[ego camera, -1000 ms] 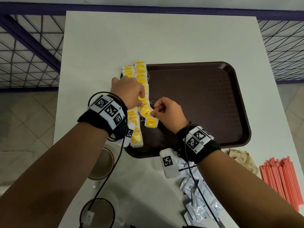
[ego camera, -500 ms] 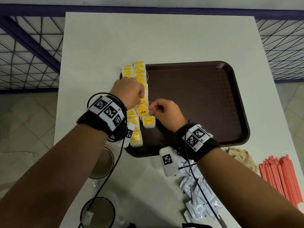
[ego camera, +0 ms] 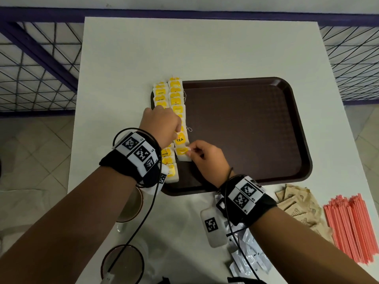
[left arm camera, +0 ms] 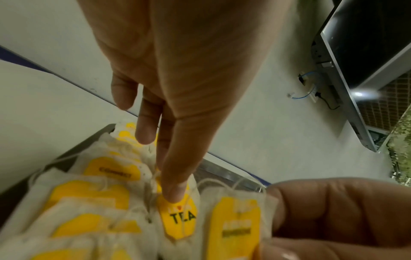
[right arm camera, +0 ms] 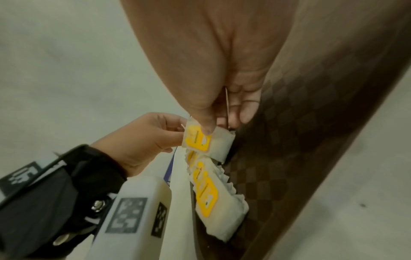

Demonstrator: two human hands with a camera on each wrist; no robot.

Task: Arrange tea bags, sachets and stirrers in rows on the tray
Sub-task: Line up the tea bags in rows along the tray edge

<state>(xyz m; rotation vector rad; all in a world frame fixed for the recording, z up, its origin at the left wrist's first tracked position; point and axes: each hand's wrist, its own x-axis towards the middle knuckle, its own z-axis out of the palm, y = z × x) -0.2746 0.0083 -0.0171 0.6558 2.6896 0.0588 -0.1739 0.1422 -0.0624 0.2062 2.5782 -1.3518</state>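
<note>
Two columns of yellow-tagged tea bags [ego camera: 176, 99] run down the left side of the dark brown tray [ego camera: 246, 128]. My left hand [ego camera: 164, 124] hovers over them, and its index fingertip [left arm camera: 175, 193] presses the bag with the "TEA" tag [ego camera: 180, 139]. My right hand [ego camera: 194, 153] pinches the nearest tea bag [ego camera: 182, 154] of the right column between thumb and fingers. In the right wrist view my thumb lies on that tea bag's [right arm camera: 198, 140] yellow tag. In the left wrist view this tea bag [left arm camera: 235, 227] sits just right of the "TEA" one.
Brown sachets [ego camera: 297, 203] and a pile of red stirrers [ego camera: 352, 224] lie right of the tray's near corner. Silvery white sachets [ego camera: 250, 257] lie under my right forearm. Two glass cups [ego camera: 131, 203] [ego camera: 123, 263] stand at the near left. Most of the tray floor is bare.
My right hand has slid the pinched tea bag a little left, into line below the "TEA" bag. My left hand has stayed pressing on the column.
</note>
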